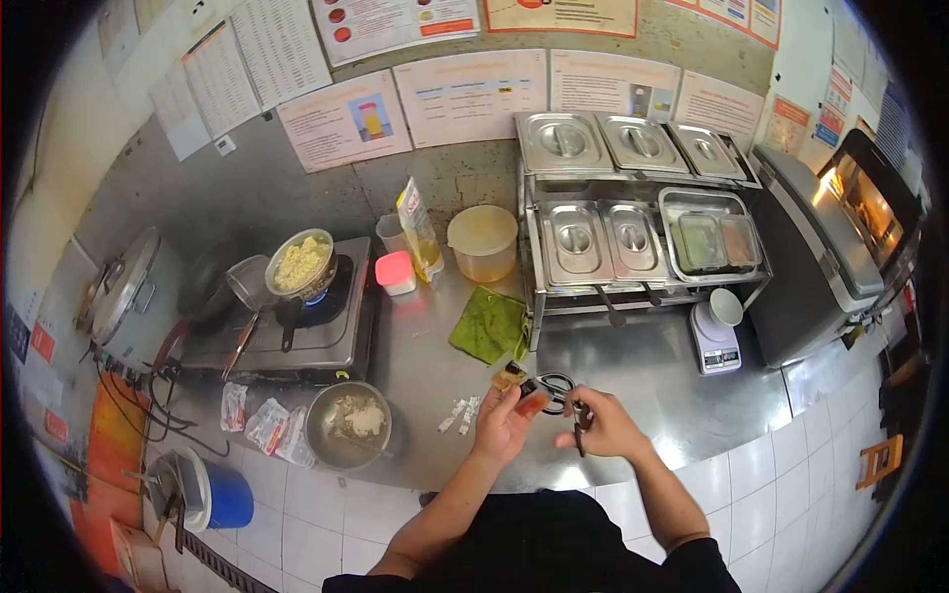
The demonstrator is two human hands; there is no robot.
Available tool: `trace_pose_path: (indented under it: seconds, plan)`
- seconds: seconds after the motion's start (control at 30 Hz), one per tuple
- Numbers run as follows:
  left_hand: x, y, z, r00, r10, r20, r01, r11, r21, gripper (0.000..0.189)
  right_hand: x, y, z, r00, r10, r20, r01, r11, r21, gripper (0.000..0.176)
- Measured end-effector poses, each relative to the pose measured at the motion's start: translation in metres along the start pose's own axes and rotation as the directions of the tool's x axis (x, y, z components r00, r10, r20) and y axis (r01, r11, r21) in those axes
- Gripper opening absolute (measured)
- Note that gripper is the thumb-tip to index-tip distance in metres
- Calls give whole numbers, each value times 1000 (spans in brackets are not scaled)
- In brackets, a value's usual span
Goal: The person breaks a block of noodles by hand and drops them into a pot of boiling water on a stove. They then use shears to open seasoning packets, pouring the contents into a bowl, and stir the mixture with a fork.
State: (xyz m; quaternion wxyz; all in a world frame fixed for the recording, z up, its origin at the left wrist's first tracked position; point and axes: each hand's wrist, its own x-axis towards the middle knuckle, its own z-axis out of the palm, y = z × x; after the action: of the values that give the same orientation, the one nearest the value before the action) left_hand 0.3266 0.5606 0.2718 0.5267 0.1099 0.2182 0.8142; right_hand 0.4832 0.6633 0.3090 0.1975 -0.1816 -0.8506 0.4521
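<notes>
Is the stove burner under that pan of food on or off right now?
On: a blue flame shows beneath the pan on the stove.

A single head-worn fisheye view looks steeply down from above the desk (633, 376), close over it, facing the postered wall (465, 94) behind.

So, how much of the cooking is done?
Partway, it seems. Done: noodles sit in the pot over a lit burner, and torn wrappers lie beside the bowl. In hand: the left hand holds a sachet, the right hand holds scissors. Left: that sachet probably needs cutting and emptying.
</notes>
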Motion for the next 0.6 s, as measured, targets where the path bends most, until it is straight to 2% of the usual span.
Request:
trace_pose_path:
  seconds: [0.03,0.07,0.13,0.17,0.23,0.3,0.6]
  plan:
    - [1,3,1,1000,-10,8,10,1000,-14,24,0,1,-7,998,11,55,-9,999,-38,52]
    - [1,4,4,1000,-2,4,2,1000,-16,24,0,-1,-13,998,7,63,-5,999,-37,52]
    - [0,3,12,997,69,27,-71,994,80,32,1,-14,-26,958,142,249,-91,974,-207,59]
    - [1,2,11,997,70,24,-71,994,79,32,2,-16,-26,982,-41,186,79,977,-198,51]
    - [2,0,9,997,25,68,-32,993,113,44,7,-21,-32,977,-36,210,88,967,-241,50]
    - [1,-2,14,997,31,66,-38,992,118,43,12,-29,-38,973,-45,226,114,945,-306,48]
    - [1,-5,17,999,36,11,-37,991,130,43,17,-31,-38,975,-66,214,131,943,-306,46]
